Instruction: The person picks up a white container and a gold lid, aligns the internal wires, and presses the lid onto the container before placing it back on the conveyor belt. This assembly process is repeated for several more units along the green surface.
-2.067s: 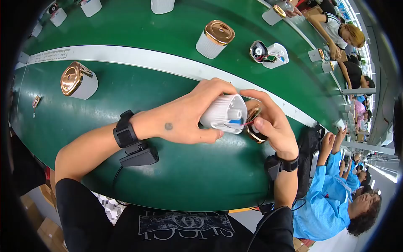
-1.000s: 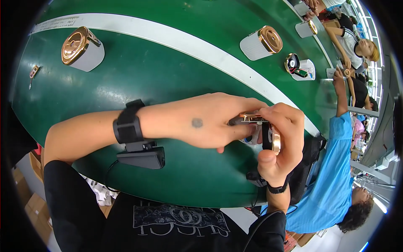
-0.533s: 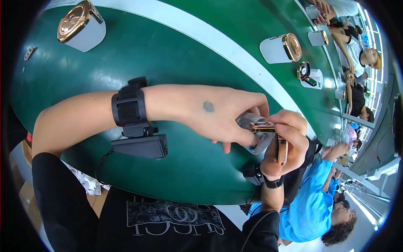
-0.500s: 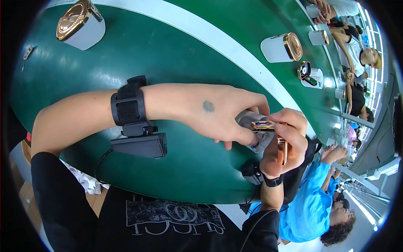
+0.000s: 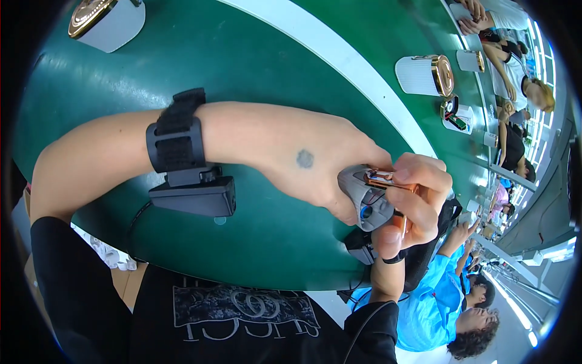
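My left hand (image 5: pixel 312 151) reaches across from the left, its fingers wrapped round a grey hollow plastic housing (image 5: pixel 371 209) with a thin dark wire at its mouth. My right hand (image 5: pixel 421 197) grips a shiny gold-coloured cover (image 5: pixel 380 177) and holds it against the open side of the housing. Part of the cover's rim shows between the right fingers and thumb; the rest is hidden by the hand. Some of the left fingers are out of sight behind the housing.
On the green table (image 5: pixel 267 79) stand a white canister with a gold lid (image 5: pixel 115 27) at far left and another white canister (image 5: pixel 415 74) beyond the white strip (image 5: pixel 339 51). An open canister (image 5: pixel 464 119) shows inner parts. A person in blue (image 5: pixel 424 315) sits at right.
The housing has turned so its hollow end shows more. My right hand has shifted slightly, keeping the gold cover against it. The view has moved a little.
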Demonstrator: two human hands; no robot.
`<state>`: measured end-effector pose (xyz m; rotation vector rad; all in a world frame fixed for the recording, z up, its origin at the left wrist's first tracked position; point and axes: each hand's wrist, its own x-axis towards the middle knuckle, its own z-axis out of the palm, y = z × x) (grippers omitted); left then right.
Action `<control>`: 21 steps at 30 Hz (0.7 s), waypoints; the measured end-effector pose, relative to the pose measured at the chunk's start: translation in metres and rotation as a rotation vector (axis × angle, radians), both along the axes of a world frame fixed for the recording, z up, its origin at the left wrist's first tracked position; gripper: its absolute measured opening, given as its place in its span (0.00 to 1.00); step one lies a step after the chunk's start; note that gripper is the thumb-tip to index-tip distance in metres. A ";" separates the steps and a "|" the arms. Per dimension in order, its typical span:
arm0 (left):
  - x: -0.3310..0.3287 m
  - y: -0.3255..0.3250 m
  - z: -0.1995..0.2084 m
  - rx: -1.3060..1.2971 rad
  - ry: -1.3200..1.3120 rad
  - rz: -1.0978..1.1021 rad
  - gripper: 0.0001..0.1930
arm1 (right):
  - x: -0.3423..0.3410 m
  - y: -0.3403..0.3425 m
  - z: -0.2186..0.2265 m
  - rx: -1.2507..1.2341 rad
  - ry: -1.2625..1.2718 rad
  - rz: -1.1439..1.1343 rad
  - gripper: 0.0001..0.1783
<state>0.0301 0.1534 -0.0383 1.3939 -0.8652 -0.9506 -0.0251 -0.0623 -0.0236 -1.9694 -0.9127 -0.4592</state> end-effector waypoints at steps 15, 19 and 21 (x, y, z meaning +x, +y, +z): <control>0.005 0.027 -0.002 -0.032 -0.067 -0.030 0.28 | -0.006 0.015 0.004 -0.018 -0.083 -0.067 0.30; 0.000 0.029 0.002 -0.017 -0.102 -0.016 0.22 | -0.003 0.020 0.003 -0.045 -0.080 -0.079 0.32; -0.005 0.026 0.007 0.059 -0.082 0.063 0.19 | 0.000 0.021 -0.001 -0.002 -0.063 -0.077 0.32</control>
